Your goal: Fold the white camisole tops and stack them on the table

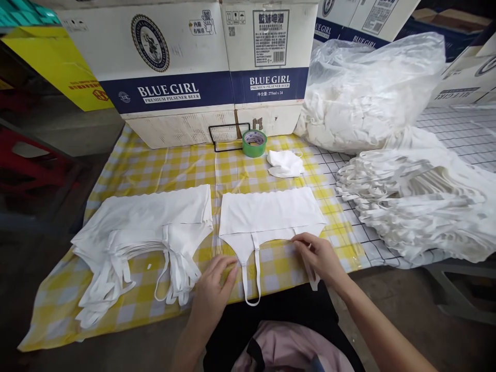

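A white strapped camisole top (271, 212) lies flat on the table, its scalloped edge away from me and its straps toward me. My left hand (215, 284) is beside its lower left corner, fingers curved with thumb and index tips slightly apart. At the lower right edge my right hand (318, 256) pinches the fabric where a strap joins; the fingers partly hide that strap. To the left lies a neat stack of similar white tops (155, 212), their straps hanging toward the near edge.
A yellow checked cloth (182, 168) covers the table. Behind stand a beer carton (186, 57), green tape (254, 144) and a black wire frame (228, 125). A small white cloth piece (285, 163) lies nearby. At right are a heap of white tops (418, 196) and a filled plastic bag (368, 98).
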Demonstrator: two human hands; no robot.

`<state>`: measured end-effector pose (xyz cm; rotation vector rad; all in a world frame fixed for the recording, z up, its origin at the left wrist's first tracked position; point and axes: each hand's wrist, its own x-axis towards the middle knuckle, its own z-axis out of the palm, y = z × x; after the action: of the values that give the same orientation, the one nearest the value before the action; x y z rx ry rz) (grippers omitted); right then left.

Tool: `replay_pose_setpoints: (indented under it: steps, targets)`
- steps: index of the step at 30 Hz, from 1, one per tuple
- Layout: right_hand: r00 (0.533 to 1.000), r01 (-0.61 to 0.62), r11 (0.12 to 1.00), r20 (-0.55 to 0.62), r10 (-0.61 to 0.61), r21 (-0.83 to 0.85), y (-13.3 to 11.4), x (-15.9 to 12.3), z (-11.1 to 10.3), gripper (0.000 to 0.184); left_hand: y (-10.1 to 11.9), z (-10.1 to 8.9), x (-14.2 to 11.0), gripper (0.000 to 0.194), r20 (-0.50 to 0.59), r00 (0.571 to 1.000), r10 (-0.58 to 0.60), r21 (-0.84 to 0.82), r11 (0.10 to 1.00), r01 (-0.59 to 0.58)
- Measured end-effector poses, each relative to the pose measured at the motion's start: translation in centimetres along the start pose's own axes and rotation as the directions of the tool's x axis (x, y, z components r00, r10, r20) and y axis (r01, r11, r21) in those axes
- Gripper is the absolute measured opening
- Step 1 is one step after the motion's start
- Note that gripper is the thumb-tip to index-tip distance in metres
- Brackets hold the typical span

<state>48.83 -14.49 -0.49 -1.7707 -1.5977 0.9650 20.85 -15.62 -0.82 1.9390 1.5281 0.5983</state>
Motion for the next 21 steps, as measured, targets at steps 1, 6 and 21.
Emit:
replay_pose_setpoints:
  steps: [1, 6, 21]
  targets:
    - [0.997, -0.042, 0.999, -0.068, 0.041, -0.012, 0.5, 0.0, -0.6, 0.023, 0.0, 0.1, 0.6, 0.017, -0.047, 0.999, -0.009, 0.024, 1.000, 0.010]
    - [0.938, -0.172, 0.984, -0.314, 0.150, -0.042, 3.2, 0.7, -3.2, 0.025, 0.2, 0.8, 3.8, 0.020, -0.196, 0.980, 0.037, 0.150, 0.989, -0.007]
    - [0.881, -0.148, 0.986, -0.464, 0.094, -0.080, 7.3, 1.8, -5.4, 0.028, -0.3, -0.1, 4.4, 0.011, -0.147, 0.977, 0.154, 0.274, 0.955, -0.109]
